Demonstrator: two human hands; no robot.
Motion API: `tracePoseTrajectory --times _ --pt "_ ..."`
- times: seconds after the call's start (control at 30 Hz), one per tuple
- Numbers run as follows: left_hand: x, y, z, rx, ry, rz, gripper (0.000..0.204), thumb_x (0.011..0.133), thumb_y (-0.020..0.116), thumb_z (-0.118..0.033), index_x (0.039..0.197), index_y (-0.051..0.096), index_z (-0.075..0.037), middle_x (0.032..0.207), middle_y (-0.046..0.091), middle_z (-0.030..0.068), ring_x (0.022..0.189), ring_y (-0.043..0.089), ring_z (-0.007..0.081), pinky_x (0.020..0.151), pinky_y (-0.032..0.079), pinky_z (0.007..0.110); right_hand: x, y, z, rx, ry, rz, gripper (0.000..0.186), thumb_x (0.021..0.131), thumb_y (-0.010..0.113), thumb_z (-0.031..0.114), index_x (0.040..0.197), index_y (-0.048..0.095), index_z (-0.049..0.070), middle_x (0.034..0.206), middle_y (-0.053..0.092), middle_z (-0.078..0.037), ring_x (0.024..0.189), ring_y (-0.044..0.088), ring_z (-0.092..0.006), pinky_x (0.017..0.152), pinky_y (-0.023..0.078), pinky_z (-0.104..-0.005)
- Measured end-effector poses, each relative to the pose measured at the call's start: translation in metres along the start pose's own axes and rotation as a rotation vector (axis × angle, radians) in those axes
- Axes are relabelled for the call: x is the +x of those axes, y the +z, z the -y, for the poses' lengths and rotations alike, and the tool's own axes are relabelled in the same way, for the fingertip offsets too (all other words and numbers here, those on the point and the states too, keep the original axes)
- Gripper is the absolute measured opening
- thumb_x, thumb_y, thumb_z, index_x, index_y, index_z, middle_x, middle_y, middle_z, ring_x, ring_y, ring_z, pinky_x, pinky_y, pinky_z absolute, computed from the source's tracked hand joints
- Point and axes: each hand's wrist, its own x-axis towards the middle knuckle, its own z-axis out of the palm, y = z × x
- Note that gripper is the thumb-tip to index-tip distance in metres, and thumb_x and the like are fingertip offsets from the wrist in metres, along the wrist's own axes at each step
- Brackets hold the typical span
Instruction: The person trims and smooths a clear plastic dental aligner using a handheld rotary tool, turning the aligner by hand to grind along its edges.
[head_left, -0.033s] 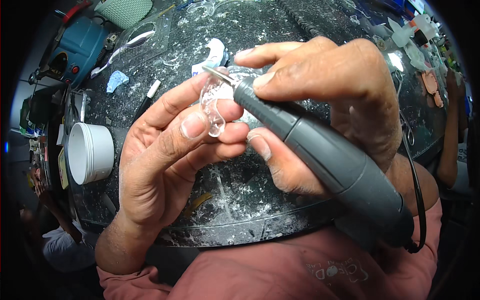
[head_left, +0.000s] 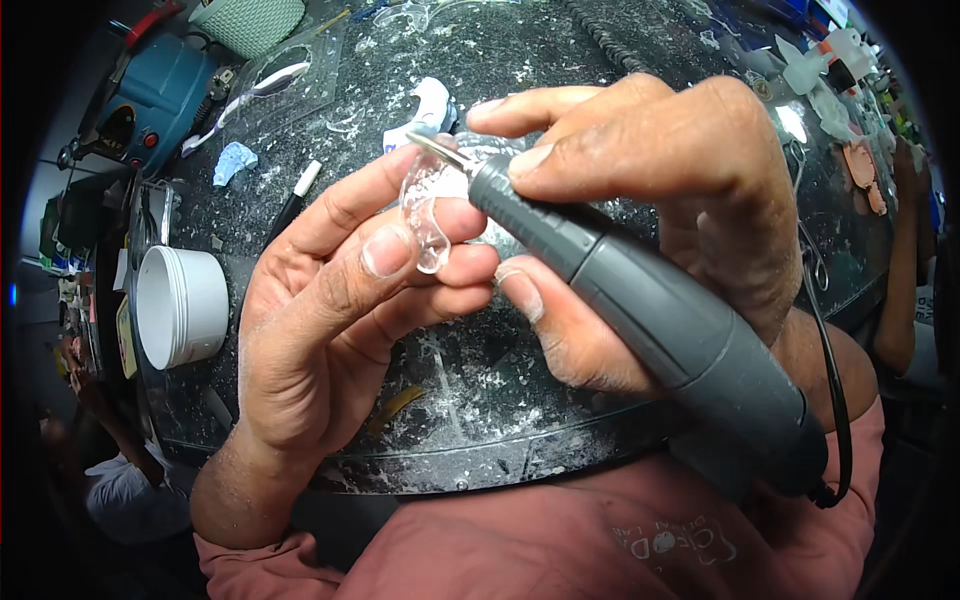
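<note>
The clear piece (head_left: 428, 215), a small curved bit of see-through plastic, sits pinched in the left hand (head_left: 330, 330), thumb on its near face and fingers curled behind, held up above the middle of the table (head_left: 480, 400). The right hand (head_left: 650, 200) is wrapped around a grey handpiece (head_left: 640, 310), index finger laid along the top, and the thin metal bit (head_left: 435, 148) at its far-left end is right at the upper edge of the piece, touching or all but touching; I can't tell which. A black cord (head_left: 835, 400) loops off the tool's near end on the right.

This looks like the trimming step, edge work on the piece. Any further cut would call for a steady pinch and a light, controlled touch, since the thumb sits just beside the bit.

The table is dark and dusted with white grit. On the left stands a white tub (head_left: 180, 305); far left, a blue machine (head_left: 150, 100). Small white scraps (head_left: 425, 110) lie just beyond the hands. On the far right another person's arm (head_left: 900, 290) hangs by the edge.
</note>
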Motion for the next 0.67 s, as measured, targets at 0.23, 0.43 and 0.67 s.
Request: tracePoseTrajectory --times 0.23,0.43,0.67 --pt "0.001 -0.001 0.002 0.003 0.049 0.008 0.048 0.086 0.051 -0.005 0.129 0.032 0.005 0.118 0.053 0.0173 0.104 0.057 0.0211 0.086 0.051 0.030 0.013 -0.010 0.002 -0.128 -0.011 0.253 0.035 0.060 0.069 -0.004 0.093 0.057 -0.002 0.080 0.058 -0.013 0.077 0.060 -0.0195 0.085 0.047 -0.0549" --pt "0.002 0.002 0.003 -0.002 0.045 0.006 0.047 0.085 0.052 -0.002 0.128 0.034 0.005 0.115 0.053 0.0166 0.101 0.058 0.0206 0.084 0.052 0.029 0.004 -0.005 0.000 -0.105 -0.046 0.134 0.036 0.062 0.069 -0.004 0.095 0.055 -0.001 0.082 0.058 -0.012 0.078 0.059 -0.0194 0.085 0.047 -0.0563" --pt "0.001 0.001 0.002 0.005 0.037 -0.016 0.048 0.084 0.053 -0.002 0.128 0.034 0.004 0.115 0.053 0.0163 0.101 0.059 0.0209 0.083 0.052 0.028 0.002 -0.004 -0.001 -0.077 -0.022 0.127 0.037 0.063 0.068 -0.004 0.097 0.053 0.000 0.083 0.054 -0.010 0.078 0.058 -0.0186 0.086 0.046 -0.0574"
